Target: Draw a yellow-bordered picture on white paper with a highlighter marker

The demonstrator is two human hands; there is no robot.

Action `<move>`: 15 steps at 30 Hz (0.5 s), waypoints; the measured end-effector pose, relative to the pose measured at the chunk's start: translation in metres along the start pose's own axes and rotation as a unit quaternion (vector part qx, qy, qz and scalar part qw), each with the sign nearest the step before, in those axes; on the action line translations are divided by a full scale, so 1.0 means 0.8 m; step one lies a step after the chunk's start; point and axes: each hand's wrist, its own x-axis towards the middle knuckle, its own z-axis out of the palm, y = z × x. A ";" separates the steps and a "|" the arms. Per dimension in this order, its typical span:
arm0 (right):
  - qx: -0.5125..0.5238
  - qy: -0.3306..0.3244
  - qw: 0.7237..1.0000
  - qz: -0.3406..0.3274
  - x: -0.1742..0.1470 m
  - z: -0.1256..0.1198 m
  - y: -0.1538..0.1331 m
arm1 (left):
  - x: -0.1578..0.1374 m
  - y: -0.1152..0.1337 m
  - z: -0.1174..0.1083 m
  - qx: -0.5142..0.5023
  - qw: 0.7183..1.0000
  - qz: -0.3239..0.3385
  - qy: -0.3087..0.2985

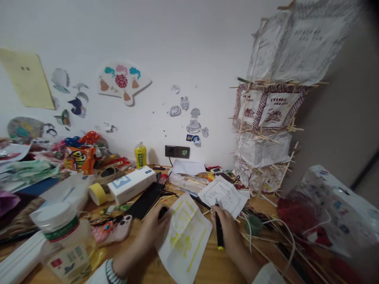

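My right hand (231, 232) is closed on a black marker (219, 230) with a yellow end, which points down toward me. My left hand (151, 227) is curled around a small black piece (162, 212) that looks like a marker cap, at the left edge of a white sheet (177, 260). Yellow lines and a drawing mark this sheet, which lies between my hands. Just beyond my right hand is another sheet (226, 193) with a dark patterned border and a drawing. Both sheets look creased.
At the right stands a tall stick-and-paper lantern tower (268, 106). Thin sticks and white cord (291, 232) lie beside my right arm. To the left are a phone (120, 230), a clear jar (66, 252), yellow tape (97, 194), a white box (132, 183) and a yellow bottle (140, 155).
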 end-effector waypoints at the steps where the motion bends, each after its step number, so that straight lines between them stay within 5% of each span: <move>1: 0.018 0.014 1.000 0.016 0.000 0.002 0.005 | 0.001 -0.001 -0.003 -0.009 1.000 -0.005 0.019; 8: 0.103 0.005 0.995 -0.010 -0.008 0.014 0.005 | 0.015 -0.020 -0.017 -0.018 0.995 -0.064 0.077; 15: -0.017 -0.188 0.977 -0.102 -0.010 -0.001 -0.024 | 0.015 -0.028 0.005 -0.048 0.992 -0.076 -0.090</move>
